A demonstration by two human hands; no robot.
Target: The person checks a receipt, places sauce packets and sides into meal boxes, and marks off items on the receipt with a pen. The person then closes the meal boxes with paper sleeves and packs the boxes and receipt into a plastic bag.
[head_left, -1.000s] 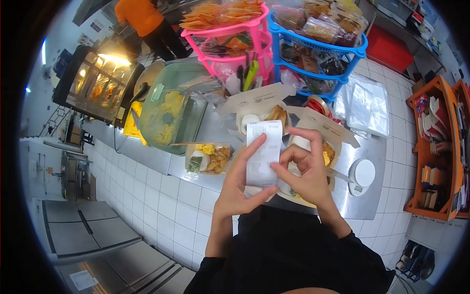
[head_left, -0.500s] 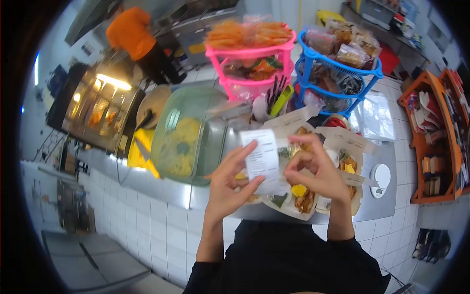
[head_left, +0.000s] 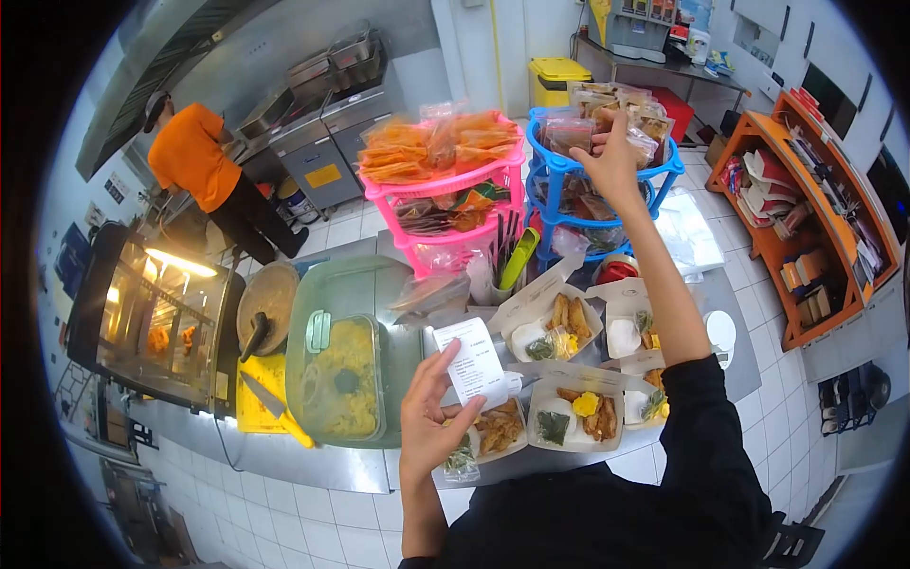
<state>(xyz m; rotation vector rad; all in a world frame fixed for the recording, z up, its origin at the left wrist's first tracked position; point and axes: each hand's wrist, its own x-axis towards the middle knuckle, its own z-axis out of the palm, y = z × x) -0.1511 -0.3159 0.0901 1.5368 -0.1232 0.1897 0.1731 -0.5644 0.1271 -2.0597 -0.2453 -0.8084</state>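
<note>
My left hand point(head_left: 436, 408) pinches a white printed receipt point(head_left: 469, 362) between thumb and fingers, above the near edge of the steel table. Extended forward, my right hand point(head_left: 611, 163) is over the top tier of the blue basket rack point(head_left: 607, 171), at the packets of brown food point(head_left: 569, 135); its fingers are spread and I see nothing held in them. Open cardboard meal boxes point(head_left: 576, 408) with white rice, fried pieces, yellow food and green packets lie between my arms. Left of the blue rack is a pink basket rack point(head_left: 445, 185) piled with orange packets point(head_left: 439, 149).
A green lidded tub point(head_left: 346, 356), a knife point(head_left: 263, 394) on a yellow board point(head_left: 251, 417) and a lit display warmer point(head_left: 156, 322) stand left. A white scale point(head_left: 719, 329) is right. Further back a person in orange point(head_left: 194, 156) stands near the stove.
My right hand has left the receipt's side and stretched forward to the blue rack. My left hand still holds the receipt, now lower in view. The view has tilted up, showing more of the room.
</note>
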